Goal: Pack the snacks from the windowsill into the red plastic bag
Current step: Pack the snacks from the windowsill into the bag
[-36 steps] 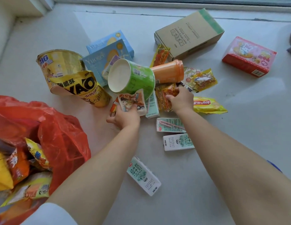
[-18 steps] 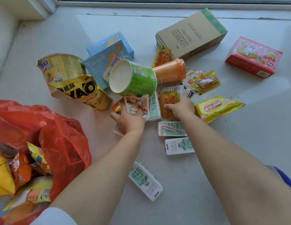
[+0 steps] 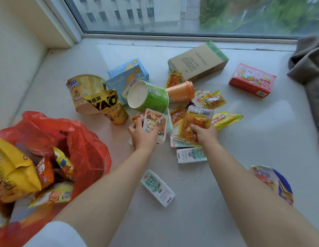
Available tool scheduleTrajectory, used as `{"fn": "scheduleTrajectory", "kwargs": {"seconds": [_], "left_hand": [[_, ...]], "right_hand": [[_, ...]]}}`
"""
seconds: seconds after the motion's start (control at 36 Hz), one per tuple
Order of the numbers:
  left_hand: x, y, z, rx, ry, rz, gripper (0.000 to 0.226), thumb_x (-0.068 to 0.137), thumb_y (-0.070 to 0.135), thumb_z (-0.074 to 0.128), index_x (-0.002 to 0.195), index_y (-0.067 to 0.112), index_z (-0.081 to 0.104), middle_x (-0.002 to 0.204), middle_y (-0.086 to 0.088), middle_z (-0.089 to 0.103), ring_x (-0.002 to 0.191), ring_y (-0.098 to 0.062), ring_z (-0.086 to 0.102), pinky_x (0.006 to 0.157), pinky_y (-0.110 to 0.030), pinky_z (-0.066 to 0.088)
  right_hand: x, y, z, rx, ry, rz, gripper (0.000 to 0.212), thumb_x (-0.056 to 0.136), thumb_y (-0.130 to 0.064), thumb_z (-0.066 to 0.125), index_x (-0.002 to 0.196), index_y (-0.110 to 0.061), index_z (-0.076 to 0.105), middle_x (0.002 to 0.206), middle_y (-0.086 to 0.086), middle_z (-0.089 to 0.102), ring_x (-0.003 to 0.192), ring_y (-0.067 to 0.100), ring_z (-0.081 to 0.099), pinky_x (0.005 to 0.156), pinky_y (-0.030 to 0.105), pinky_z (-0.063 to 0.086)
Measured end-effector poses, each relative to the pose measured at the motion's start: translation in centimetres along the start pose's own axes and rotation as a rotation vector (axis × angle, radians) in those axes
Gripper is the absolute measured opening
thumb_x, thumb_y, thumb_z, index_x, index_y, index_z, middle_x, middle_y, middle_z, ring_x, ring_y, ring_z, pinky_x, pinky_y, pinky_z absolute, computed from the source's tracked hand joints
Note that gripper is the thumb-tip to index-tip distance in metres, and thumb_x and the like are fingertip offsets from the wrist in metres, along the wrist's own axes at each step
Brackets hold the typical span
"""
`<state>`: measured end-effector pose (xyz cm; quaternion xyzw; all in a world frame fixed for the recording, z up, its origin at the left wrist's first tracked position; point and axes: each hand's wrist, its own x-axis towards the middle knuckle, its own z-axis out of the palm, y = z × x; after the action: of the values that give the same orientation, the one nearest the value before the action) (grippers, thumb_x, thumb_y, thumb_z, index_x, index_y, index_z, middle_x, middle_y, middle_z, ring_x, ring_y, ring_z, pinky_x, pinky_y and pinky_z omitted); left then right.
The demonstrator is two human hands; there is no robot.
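Observation:
The red plastic bag [image 3: 87,150] lies open at the left with several snack packs inside. My left hand [image 3: 143,138] grips a white pictured snack packet [image 3: 155,124] just below the green cup [image 3: 149,97]. To its right, my right hand [image 3: 205,134] grips a clear packet of orange snack [image 3: 194,122], lifted over a milk carton [image 3: 180,142]. Around them lie a yellow chips pack [image 3: 226,118], an orange cup [image 3: 182,91], more small packets and two other milk cartons [image 3: 191,155] [image 3: 157,188].
Two yellow tubs [image 3: 87,90] and blue boxes [image 3: 126,75] lie at the back left. A cardboard box [image 3: 198,61] and a red box [image 3: 252,80] lie towards the window. Grey cloth [image 3: 310,68] is at the right edge, a round colourful pack [image 3: 276,182] by my right forearm.
Both hands have closed on packets and pulled them back from the pile. The view has tilted up, so the window now shows.

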<state>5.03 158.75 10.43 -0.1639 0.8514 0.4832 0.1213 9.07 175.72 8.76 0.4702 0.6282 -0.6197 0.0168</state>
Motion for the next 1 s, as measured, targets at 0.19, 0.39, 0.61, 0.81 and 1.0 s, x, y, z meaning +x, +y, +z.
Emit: {"fn": "scheduleTrajectory", "kwargs": {"seconds": [0.19,0.39,0.61,0.81,1.0], "left_hand": [[-4.0,0.1,-3.3,-0.143,-0.027,0.125,0.087,0.072,0.025,0.076,0.141,0.041,0.025,0.137,0.001,0.046,0.118,-0.018,0.052,0.1,-0.043,0.045],[-7.7,-1.1,-8.7,-0.193,-0.024,0.233,0.1,0.08,0.023,0.071,0.149,0.04,0.001,0.156,0.005,0.023,0.135,-0.015,0.037,0.109,-0.033,0.034],[-10.5,-5.9,-16.4,-0.242,0.065,0.169,0.106,0.084,0.022,0.07,0.148,0.034,-0.014,0.155,0.004,0.022,0.134,-0.01,0.029,0.109,-0.027,0.022],[-10.2,-10.9,-24.5,-0.189,0.257,-0.002,0.101,0.078,0.035,0.075,0.151,0.019,0.007,0.139,-0.006,0.048,0.127,-0.026,0.046,0.1,-0.033,0.041],[-8.0,-14.6,-32.1,-0.165,0.347,0.039,0.048,0.079,0.027,0.074,0.119,0.011,0.051,0.103,0.003,0.06,0.096,-0.018,0.057,0.077,-0.027,0.04]], "right_hand": [[-6.5,0.1,-0.1,0.168,-0.173,-0.071,0.039,0.079,-0.007,0.073,0.114,-0.011,0.057,0.108,0.009,0.065,0.095,0.025,0.064,0.074,0.035,0.055],[-11.9,-0.5,1.5,0.066,-0.365,-0.171,0.032,0.076,-0.014,0.076,0.105,-0.012,0.063,0.103,0.008,0.068,0.091,0.024,0.067,0.076,0.037,0.057],[-18.6,0.1,7.1,-0.018,-0.526,-0.168,0.034,0.074,-0.01,0.077,0.105,-0.01,0.062,0.101,0.011,0.069,0.09,0.027,0.068,0.078,0.043,0.057],[-23.6,0.2,13.3,-0.024,-0.499,-0.214,0.02,0.079,-0.003,0.071,0.081,-0.018,0.058,0.076,0.001,0.064,0.057,0.011,0.064,0.044,0.021,0.052],[-27.5,1.2,20.1,-0.031,-0.504,-0.241,0.026,0.079,-0.002,0.071,0.101,-0.01,0.061,0.082,0.003,0.065,0.065,0.012,0.063,0.045,0.019,0.052]]}}
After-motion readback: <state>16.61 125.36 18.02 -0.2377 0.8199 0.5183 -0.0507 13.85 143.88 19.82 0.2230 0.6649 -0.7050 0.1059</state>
